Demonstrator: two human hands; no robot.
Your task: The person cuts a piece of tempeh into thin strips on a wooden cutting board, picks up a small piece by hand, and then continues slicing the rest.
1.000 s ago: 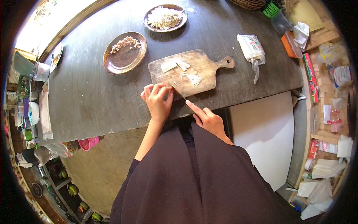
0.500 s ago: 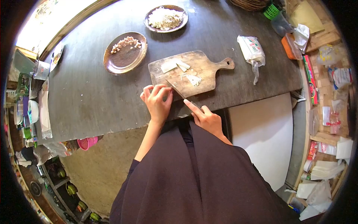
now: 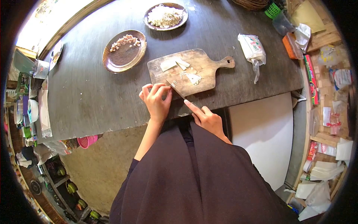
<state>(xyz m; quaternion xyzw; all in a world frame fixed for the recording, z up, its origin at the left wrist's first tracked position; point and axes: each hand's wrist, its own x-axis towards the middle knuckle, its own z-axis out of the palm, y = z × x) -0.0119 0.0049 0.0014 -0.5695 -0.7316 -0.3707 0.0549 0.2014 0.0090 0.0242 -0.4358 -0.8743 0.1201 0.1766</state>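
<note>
A wooden cutting board (image 3: pixel 203 63) with a handle lies near the table's front edge. On it are pale, flat-cut pieces (image 3: pixel 168 65), thin slivers and a small heap of white chopped bits (image 3: pixel 193 78). My right hand (image 3: pixel 209 121) is wrapped round a knife (image 3: pixel 176 89), index finger stretched along its back. The blade slants over the board's near left part. Beside the blade tip, my left hand (image 3: pixel 156 101) is closed at the board's near left corner, thumb and fingers pinched together. What it pinches is hidden behind the fingers.
A brown plate with small pinkish cubes (image 3: pixel 125 42) stands left of the board. Behind it is a plate heaped with pale shreds (image 3: pixel 165 15). A white plastic packet (image 3: pixel 252 49) lies to the right on the dark table (image 3: pixel 89 93). A white panel (image 3: pixel 261 138) is below the table's right edge.
The view has shifted very slightly. Both hands and the knife keep almost the same place at the board's near left corner.
</note>
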